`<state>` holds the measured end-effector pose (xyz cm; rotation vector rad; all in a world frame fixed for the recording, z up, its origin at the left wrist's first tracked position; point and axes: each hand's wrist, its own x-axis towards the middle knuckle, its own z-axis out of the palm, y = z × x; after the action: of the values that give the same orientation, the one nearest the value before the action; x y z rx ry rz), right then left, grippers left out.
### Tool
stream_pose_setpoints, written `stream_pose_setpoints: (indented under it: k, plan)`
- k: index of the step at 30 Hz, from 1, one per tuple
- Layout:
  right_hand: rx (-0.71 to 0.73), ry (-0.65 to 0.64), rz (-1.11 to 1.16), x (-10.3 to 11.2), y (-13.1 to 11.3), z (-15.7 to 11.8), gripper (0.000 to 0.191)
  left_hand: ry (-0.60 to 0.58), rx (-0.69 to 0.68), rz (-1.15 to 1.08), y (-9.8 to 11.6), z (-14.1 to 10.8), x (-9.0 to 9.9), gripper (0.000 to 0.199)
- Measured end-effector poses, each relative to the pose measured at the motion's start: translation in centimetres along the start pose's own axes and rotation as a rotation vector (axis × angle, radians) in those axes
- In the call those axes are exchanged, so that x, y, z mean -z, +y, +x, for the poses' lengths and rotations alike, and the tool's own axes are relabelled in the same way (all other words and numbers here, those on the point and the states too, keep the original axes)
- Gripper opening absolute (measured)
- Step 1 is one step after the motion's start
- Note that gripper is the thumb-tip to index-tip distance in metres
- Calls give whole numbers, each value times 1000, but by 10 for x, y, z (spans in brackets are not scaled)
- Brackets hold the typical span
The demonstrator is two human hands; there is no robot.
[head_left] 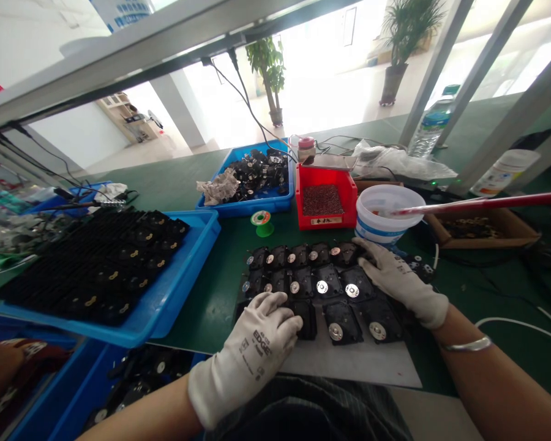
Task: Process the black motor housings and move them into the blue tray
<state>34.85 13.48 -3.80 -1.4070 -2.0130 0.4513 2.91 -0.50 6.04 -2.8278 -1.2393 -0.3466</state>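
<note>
Several black plastic housings (327, 281), each with a silvery round disc, lie in three rows on a pale sheet (349, 364). My left hand (252, 349), in a white work glove, rests over the left part of the front row. Its fingers are slightly bent and apart, covering some housings, and nothing shows gripped in them. At the right end of the rows is my right hand (397, 275), also gloved. Its fingers reach out along the edge of the back-row end housing (346, 252), appearing to touch it without closing round it.
A blue tray (183, 285) of flat black parts stands left. Behind are a solder spool (262, 224), a blue bin (273, 205) of parts, a red bin (327, 222) of small brown pieces and a white tub (381, 229). A red rod (491, 202) crosses above a cardboard box (491, 241).
</note>
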Motion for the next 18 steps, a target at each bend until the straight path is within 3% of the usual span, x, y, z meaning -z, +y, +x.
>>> stream_pose_setpoints:
  k: [18]
  plan:
    - [-12, -12, 34, 1, -2, 1, 49, -65, -5, 57, 2, 2, 1, 26]
